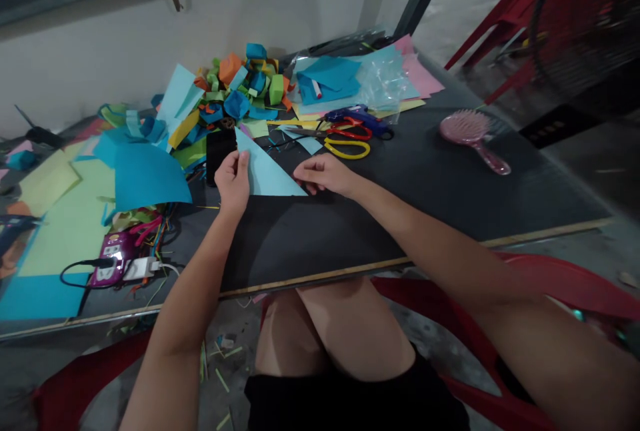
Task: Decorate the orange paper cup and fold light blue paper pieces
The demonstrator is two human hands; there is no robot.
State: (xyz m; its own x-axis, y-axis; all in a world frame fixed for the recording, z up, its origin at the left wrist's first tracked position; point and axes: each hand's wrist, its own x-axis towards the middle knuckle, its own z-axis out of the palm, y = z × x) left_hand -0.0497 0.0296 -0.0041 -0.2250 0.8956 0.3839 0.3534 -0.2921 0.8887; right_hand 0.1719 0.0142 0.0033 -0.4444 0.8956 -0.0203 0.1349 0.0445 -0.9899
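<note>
A light blue paper triangle [267,174] is held just above the dark table between my two hands. My left hand [233,177] pinches its left edge, thumb on top. At the sharp right corner is my right hand [323,174], its thumb and forefinger pressed together by the paper's edge; the other fingers curl under. Just beyond the paper lie scissors [347,147] with red and yellow handles, and a blue glue gun [360,117] behind them. A black flat object [220,154] is partly hidden behind my left hand.
Cut and folded paper strips [237,87] pile up at the back. Blue sheets [147,174] and pale green sheets [70,217] cover the left side. A purple power socket [113,257] with cables sits near the front edge. A pink hairbrush [470,134] lies at right, a fan [590,37] beyond.
</note>
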